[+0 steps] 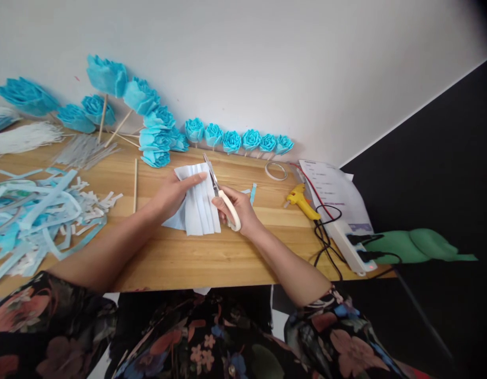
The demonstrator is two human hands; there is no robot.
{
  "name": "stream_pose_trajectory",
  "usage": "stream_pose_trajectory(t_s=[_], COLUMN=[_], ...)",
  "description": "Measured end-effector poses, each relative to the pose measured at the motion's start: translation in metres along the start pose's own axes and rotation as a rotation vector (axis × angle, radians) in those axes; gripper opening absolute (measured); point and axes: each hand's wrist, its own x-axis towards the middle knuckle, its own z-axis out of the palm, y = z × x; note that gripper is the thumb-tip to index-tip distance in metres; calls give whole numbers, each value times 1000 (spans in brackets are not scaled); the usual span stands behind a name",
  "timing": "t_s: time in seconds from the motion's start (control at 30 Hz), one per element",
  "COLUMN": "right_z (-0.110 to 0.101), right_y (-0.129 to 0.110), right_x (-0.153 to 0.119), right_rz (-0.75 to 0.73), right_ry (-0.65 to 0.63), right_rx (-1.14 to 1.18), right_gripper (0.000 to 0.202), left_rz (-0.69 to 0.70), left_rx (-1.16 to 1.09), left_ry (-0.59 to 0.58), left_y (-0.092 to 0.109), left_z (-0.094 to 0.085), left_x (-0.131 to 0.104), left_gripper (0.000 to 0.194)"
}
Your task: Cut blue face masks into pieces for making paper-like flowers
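My left hand [175, 196] grips a pale blue pleated face mask [200, 210] near its top edge, the thumb lying across the folds. In my right hand [239, 205] is a pair of scissors [228, 206] with cream handles, fingers around the loops. The scissor blades point away from me and lie along the mask's right edge. Whether the blades are apart at the cut cannot be made out. Just right of my right hand lie small blue and white offcuts [253, 193] on the wooden table [211, 260].
Strips and scraps [49, 210] pile up at the left. Blue flowers on sticks [154, 131] and a row of smaller blue flowers [232, 141] stand against the wall. A tape roll [275, 164], yellow glue gun [302, 201] and power strip [351, 250] sit at right.
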Motion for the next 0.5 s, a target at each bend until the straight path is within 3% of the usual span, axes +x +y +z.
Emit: stream_pose_trajectory(t_s=[0.2,0.5], right_z=[-1,-3], right_y=[0,-14], right_x=[2,-3], right_rz=[1,-43], right_ry=[8,-79], right_rx=[0,-42], right_gripper=[50,66], left_rz=[40,45], left_rx=[7,52], left_ry=[-22,-22], left_y=[4,6], left_z=[2,2], left_x=[-1,-3], left_gripper=[36,33])
